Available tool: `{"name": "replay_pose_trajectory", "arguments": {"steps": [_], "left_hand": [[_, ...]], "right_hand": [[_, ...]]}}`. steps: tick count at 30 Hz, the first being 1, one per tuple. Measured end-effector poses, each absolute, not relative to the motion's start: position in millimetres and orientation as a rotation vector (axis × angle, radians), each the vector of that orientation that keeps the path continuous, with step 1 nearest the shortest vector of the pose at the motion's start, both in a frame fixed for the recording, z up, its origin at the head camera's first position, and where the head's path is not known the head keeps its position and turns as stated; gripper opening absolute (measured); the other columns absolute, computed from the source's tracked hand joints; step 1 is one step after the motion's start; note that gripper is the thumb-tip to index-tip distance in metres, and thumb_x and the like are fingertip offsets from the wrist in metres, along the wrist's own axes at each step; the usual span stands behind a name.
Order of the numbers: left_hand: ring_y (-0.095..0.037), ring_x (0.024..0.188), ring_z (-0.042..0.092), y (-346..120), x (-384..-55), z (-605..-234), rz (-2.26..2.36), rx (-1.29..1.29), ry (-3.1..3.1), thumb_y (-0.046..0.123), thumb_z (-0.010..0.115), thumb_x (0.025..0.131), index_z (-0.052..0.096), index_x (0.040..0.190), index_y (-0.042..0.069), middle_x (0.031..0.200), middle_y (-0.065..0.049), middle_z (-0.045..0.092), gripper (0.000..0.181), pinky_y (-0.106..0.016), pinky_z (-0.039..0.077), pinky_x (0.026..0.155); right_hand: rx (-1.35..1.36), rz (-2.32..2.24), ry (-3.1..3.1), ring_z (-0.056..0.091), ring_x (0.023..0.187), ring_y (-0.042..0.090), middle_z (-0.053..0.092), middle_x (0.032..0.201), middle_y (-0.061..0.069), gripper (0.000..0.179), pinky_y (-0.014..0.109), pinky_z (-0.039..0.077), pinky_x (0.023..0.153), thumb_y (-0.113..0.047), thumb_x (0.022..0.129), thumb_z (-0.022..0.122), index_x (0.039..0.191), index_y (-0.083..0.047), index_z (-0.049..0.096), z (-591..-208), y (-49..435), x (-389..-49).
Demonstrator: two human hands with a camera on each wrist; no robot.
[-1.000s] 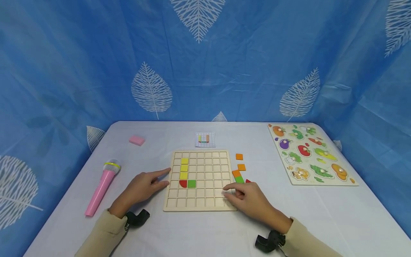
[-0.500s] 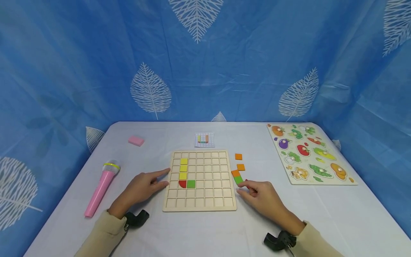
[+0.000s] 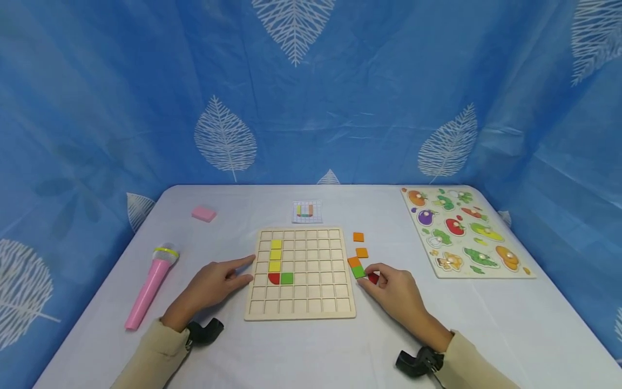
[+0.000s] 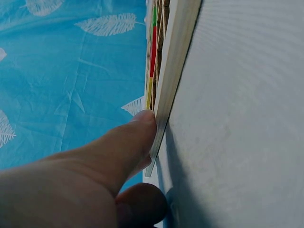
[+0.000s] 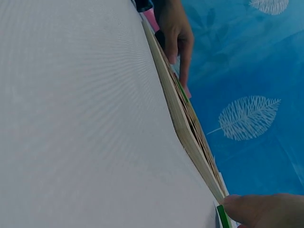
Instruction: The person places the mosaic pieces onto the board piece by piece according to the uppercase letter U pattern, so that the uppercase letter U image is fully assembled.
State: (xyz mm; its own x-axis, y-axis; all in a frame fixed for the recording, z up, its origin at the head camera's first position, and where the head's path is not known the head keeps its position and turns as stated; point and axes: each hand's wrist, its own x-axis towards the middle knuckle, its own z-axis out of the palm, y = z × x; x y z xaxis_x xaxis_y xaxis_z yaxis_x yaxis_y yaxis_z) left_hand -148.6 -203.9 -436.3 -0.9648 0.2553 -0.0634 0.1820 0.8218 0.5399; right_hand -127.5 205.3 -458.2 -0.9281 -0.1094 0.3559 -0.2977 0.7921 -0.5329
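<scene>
A wooden grid board [image 3: 311, 309] lies in the middle, holding a column of yellow tiles [image 3: 275, 254], a red quarter-round tile [image 3: 274, 279] and a green square tile [image 3: 287, 278]. My left hand [image 3: 212, 283] touches the board's left edge with index finger and thumb extended; the left wrist view shows the thumb [image 4: 137, 130] against the rim. Right of the board, my right hand [image 3: 396, 292] pinches a loose green square tile [image 3: 357, 271] at its edges with thumb and index finger. An orange tile [image 3: 353, 261] adjoins that tile, and a red tile [image 3: 373, 277] shows partly behind the fingers.
Two more orange tiles [image 3: 358, 237] lie up the board's right side. Behind the board is a small pattern card [image 3: 307, 212]. A pink microphone [image 3: 148, 294] and a pink block [image 3: 203, 213] are at left, a vegetable puzzle board [image 3: 466, 232] at right.
My right hand has moved right from over the board's lower right corner to the loose green tile, its fingers now at the tile's edges. My left hand keeps its place at the board.
</scene>
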Motion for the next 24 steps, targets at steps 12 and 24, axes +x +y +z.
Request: {"name": "replay_pose_trajectory", "arguments": {"steps": [12,24], "left_hand": [[-0.013,0.055,0.039,-205.3,-148.1,-435.5,0.835,0.358,2.87,0.035,0.072,0.097,0.057,0.148,0.019,0.062,0.003,0.043,0.057,-0.027,0.032,0.051],[-0.013,0.056,0.039,-205.0,-149.0,-436.6,0.833,0.36,2.867,0.036,0.072,0.096,0.057,0.148,0.019,0.062,0.004,0.043,0.057,-0.026,0.032,0.051]], "right_hand": [[0.174,0.722,-2.799,0.041,0.053,0.015,0.044,0.057,-0.006,0.038,0.029,0.03,0.053,-0.037,0.079,0.089,0.103,-0.011,0.076,-453.4,192.5,-131.0],[0.144,0.72,-2.824,0.041,0.053,0.016,0.043,0.056,-0.004,0.036,0.029,0.031,0.052,-0.036,0.083,0.087,0.105,-0.01,0.075,-453.7,192.0,-131.6]]}}
